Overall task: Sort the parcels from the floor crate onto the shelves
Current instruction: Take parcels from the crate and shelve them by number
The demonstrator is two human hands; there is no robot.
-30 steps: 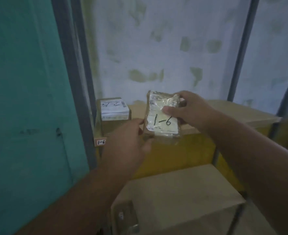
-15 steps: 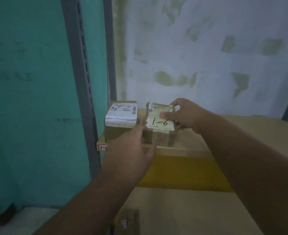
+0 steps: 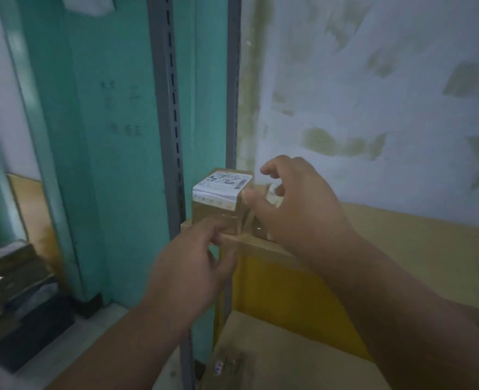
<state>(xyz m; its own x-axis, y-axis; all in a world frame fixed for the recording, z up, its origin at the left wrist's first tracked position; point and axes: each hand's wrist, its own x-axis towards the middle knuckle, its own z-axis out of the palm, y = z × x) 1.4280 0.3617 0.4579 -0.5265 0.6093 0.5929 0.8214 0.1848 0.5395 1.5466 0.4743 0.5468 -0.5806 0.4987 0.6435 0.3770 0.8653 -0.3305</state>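
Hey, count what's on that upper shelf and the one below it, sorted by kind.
Parcels on the upper shelf: 2 (labelled parcel, second parcel mostly hidden behind the right hand)
Parcels on the lower shelf: 1 (small parcel)
Total: 3

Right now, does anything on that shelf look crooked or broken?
Nothing is plainly broken. The labelled box sits upright on the shelf, against the grey post. A second parcel stands close beside it, mostly hidden behind the right hand, so its angle is unclear. The left hand hangs blurred near the shelf edge.
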